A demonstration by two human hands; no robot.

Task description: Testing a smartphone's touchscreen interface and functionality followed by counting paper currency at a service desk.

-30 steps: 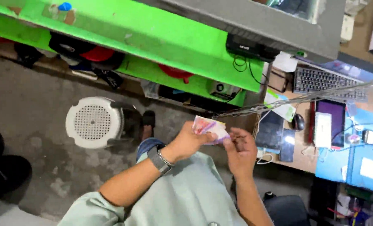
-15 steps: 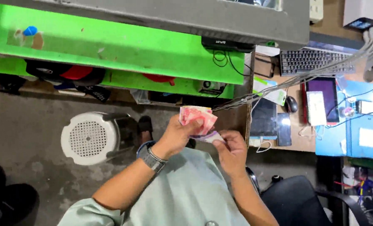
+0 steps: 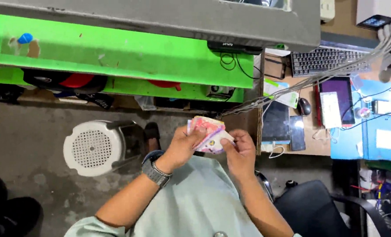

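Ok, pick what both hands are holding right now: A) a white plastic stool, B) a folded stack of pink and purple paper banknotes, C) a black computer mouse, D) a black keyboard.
B: the left hand grips the folded stack of pink and purple paper banknotes while the right hand pinches its edge; the mouse, stool and keyboard lie untouched.

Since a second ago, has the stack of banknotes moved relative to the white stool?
Cannot tell. The camera itself shifted between pictures; the banknotes sit right of and slightly above the white stool, as before, held in both hands.
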